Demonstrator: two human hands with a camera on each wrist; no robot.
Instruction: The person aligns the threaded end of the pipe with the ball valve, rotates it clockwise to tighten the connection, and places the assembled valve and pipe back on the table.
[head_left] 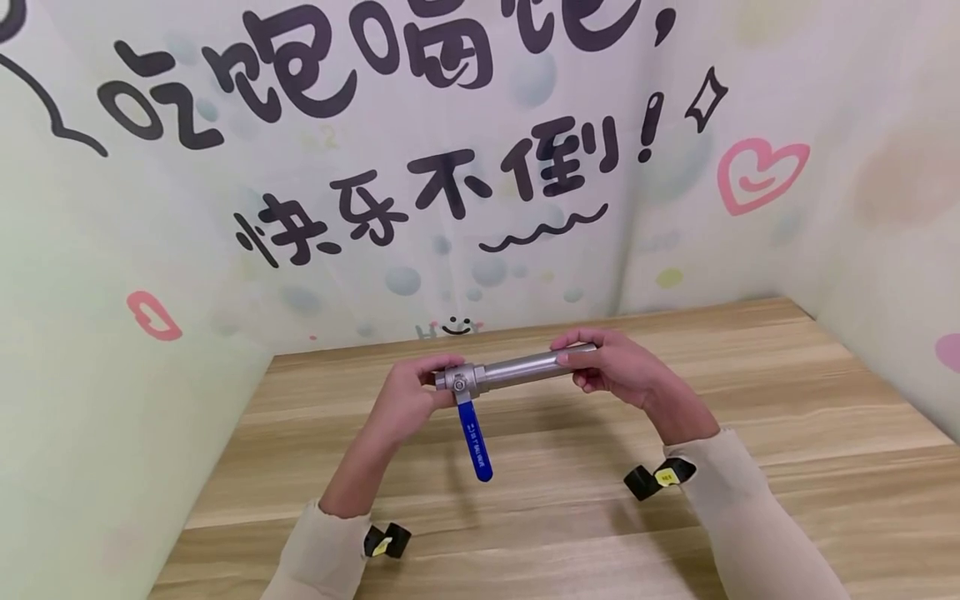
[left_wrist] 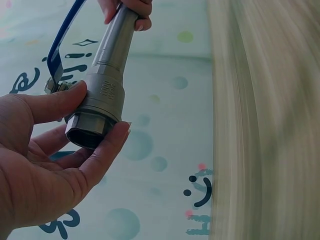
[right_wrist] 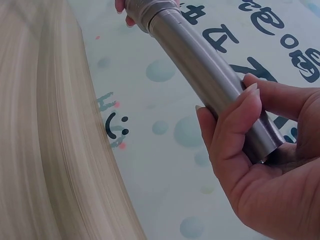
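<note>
A steel ball valve (head_left: 461, 381) with a blue lever handle (head_left: 476, 442) is joined end to end with a steel pipe (head_left: 525, 370), both held in the air above the table. My left hand (head_left: 405, 398) grips the valve body by its open hexagonal end, thumb on one side and fingers on the other, as the left wrist view shows. Around the pipe's far end curl the fingers of my right hand (head_left: 622, 367); in the right wrist view the pipe's end rests near the palm. The blue lever hangs down toward me in the head view.
Below the hands lies a wood-grain table (head_left: 540, 467). A pale printed cloth wall (head_left: 450, 275) with black lettering and pink hearts rises behind it and at both sides. Small black devices with yellow labels (head_left: 666, 477) are strapped at both sleeves.
</note>
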